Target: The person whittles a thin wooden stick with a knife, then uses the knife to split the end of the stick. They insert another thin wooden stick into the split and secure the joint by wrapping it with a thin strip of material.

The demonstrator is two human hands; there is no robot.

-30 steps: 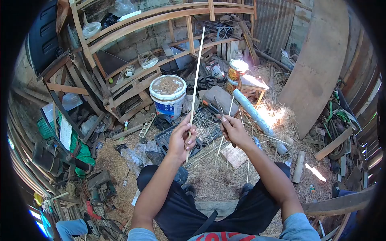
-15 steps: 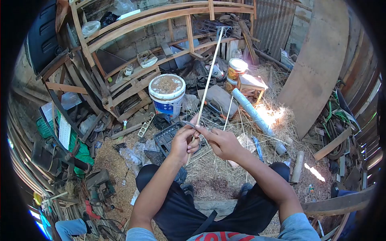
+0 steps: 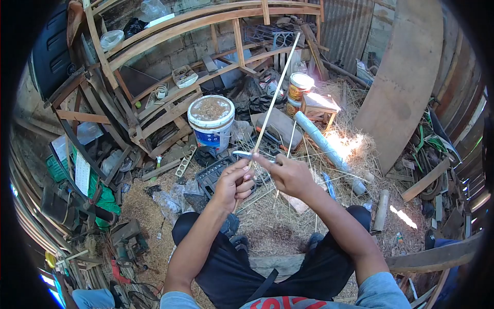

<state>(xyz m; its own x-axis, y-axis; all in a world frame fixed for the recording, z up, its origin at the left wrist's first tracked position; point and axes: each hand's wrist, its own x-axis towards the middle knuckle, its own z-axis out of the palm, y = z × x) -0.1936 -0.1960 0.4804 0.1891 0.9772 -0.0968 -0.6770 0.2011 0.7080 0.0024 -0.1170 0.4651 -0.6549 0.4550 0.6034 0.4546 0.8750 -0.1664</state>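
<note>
Cluttered shed, straw [image 3: 267, 232] covering the floor, junk piling up everywhere. Somebody's sitting on the ground just in front of the white bucket [image 3: 211, 123], and both hands are working to the right of it, a bit nearer the sitter. Left hand [image 3: 234, 185] is clenching around the low end of a long thin stick [image 3: 275, 92]. The stick is slanting up and away, its tip reaching well past the bucket on the right, above the tin can [image 3: 299, 87]. Right hand [image 3: 290, 175] is gripping a knife [image 3: 241, 153], fingers closed on the handle. The blade is poking out toward the bucket side, lying across the stick just above the left fist. Looks like blade and stick are touching, with the hands nearly bumping each other. Right of the bucket, a small stool [image 3: 320, 109] is sitting in the sun beside the can, and a grey pipe [image 3: 324, 144] is lying on the straw. Behind the bucket, a curved wooden frame [image 3: 170, 31] is leaning against the wall.
</note>
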